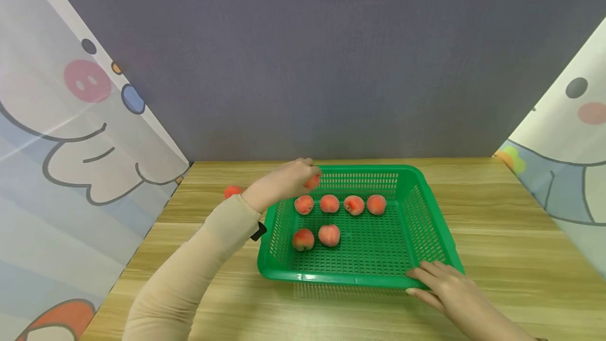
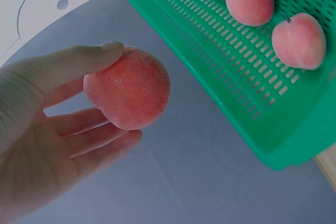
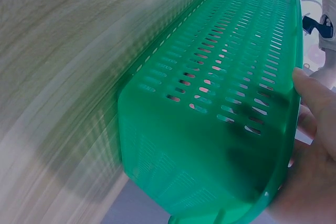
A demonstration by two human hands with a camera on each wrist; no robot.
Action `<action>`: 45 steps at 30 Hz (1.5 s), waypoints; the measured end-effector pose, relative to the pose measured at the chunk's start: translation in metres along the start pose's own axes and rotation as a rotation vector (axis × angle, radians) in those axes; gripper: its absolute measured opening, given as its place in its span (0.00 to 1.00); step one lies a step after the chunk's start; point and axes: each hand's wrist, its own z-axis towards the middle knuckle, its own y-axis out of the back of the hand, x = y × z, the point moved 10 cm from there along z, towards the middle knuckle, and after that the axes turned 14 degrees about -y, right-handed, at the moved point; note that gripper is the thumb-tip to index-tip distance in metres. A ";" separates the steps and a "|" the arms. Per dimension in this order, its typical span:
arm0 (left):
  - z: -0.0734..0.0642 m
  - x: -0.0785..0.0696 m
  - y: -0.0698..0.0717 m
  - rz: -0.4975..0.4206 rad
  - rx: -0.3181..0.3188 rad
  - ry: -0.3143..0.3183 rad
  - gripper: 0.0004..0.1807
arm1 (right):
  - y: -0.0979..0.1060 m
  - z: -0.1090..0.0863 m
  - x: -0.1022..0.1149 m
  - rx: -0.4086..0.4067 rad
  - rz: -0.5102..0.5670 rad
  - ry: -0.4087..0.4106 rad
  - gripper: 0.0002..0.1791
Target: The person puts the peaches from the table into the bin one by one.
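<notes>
My left hand (image 1: 290, 179) holds a peach (image 2: 128, 88) between thumb and fingers, above the back left corner of a green plastic basket (image 1: 360, 280). In the left wrist view this peach is beside the basket's outer rim, with the thumb on one side and fingertips on the other. Inside the basket, several peaches form a back row, including a red-marked peach (image 1: 354, 205). Two more, a front-left peach (image 1: 303, 239) and its neighbour (image 1: 329, 235), lie nearer me. My right hand (image 1: 450, 289) grips the rim at the front right corner, thumb outside and fingers over the edge.
Another peach (image 1: 232, 191) lies on the wooden table (image 1: 502, 257) left of the basket, partly behind my left forearm. A grey panel (image 1: 341, 67) rises behind the table. Cartoon-printed sheets (image 1: 61, 136) hang at both sides.
</notes>
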 end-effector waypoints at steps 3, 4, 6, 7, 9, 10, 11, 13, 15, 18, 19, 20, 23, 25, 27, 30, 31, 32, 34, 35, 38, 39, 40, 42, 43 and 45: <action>0.005 -0.005 -0.001 0.004 0.006 -0.005 0.19 | 0.000 0.000 0.000 0.000 -0.005 -0.007 0.12; 0.007 -0.007 -0.001 0.010 0.007 -0.014 0.19 | 0.000 0.000 0.000 0.000 -0.005 -0.007 0.12; 0.011 -0.012 -0.002 0.016 0.007 -0.037 0.19 | 0.000 0.000 0.000 0.002 -0.008 -0.011 0.13; 0.013 -0.015 -0.002 0.020 0.006 -0.053 0.19 | 0.000 0.000 -0.001 0.002 -0.009 -0.012 0.13; 0.017 -0.020 -0.004 0.023 0.003 -0.081 0.19 | 0.000 0.000 -0.001 0.008 -0.011 -0.016 0.13; 0.019 -0.022 -0.005 0.029 0.005 -0.091 0.19 | -0.001 0.000 -0.001 0.010 -0.011 -0.018 0.13; 0.021 -0.024 -0.006 0.026 0.005 -0.098 0.18 | -0.001 0.000 -0.001 0.013 -0.012 -0.022 0.13; 0.024 -0.027 -0.009 0.016 0.008 -0.106 0.19 | -0.001 0.000 -0.002 0.018 -0.010 -0.026 0.13; 0.028 -0.029 -0.012 0.008 0.014 -0.107 0.19 | -0.002 0.000 -0.002 0.025 -0.009 -0.033 0.13; 0.032 -0.033 -0.016 -0.007 0.018 -0.115 0.20 | -0.002 0.000 -0.003 0.032 -0.009 -0.041 0.13; 0.034 -0.035 -0.017 -0.006 0.020 -0.120 0.19 | -0.002 0.000 -0.003 0.033 -0.009 -0.043 0.13; 0.035 -0.036 -0.018 -0.008 0.022 -0.120 0.19 | -0.002 0.000 -0.003 0.032 -0.009 -0.044 0.13; 0.038 -0.040 -0.021 -0.014 0.028 -0.123 0.18 | -0.002 0.000 -0.003 0.028 -0.008 -0.042 0.13; 0.040 -0.042 -0.023 -0.027 0.031 -0.124 0.17 | -0.002 0.000 -0.003 0.028 -0.008 -0.041 0.13; 0.042 -0.045 -0.024 -0.024 0.024 -0.137 0.16 | -0.002 0.000 -0.003 0.029 -0.007 -0.041 0.13; 0.046 -0.052 -0.026 -0.006 0.012 -0.175 0.13 | -0.002 0.000 -0.003 0.032 -0.008 -0.043 0.13; 0.048 -0.054 -0.027 0.004 0.008 -0.190 0.12 | -0.002 0.000 -0.003 0.033 -0.009 -0.043 0.13; 0.049 -0.056 -0.027 0.007 0.003 -0.201 0.12 | -0.002 0.001 -0.003 0.033 -0.010 -0.044 0.13; 0.051 -0.060 -0.030 -0.002 0.001 -0.220 0.12 | -0.002 0.001 -0.003 0.036 -0.012 -0.046 0.13; 0.052 -0.061 -0.031 -0.008 0.003 -0.225 0.13 | -0.002 0.001 -0.003 0.036 -0.013 -0.046 0.13; 0.055 -0.064 -0.035 -0.017 0.013 -0.229 0.14 | -0.002 0.001 -0.003 0.038 -0.014 -0.049 0.13; 0.056 -0.065 -0.037 -0.019 0.020 -0.230 0.14 | -0.002 0.001 -0.003 0.039 -0.013 -0.049 0.13; 0.057 -0.066 -0.038 -0.020 0.025 -0.228 0.13 | -0.002 0.002 -0.003 0.038 -0.012 -0.049 0.13; 0.059 -0.067 -0.042 -0.016 0.036 -0.226 0.13 | -0.002 0.002 -0.003 0.042 -0.010 -0.052 0.13; 0.059 -0.067 -0.044 -0.023 0.039 -0.224 0.13 | -0.002 0.002 -0.003 0.043 -0.008 -0.052 0.13; 0.060 -0.069 -0.046 -0.030 0.036 -0.225 0.12 | -0.002 0.002 -0.003 0.048 -0.007 -0.055 0.13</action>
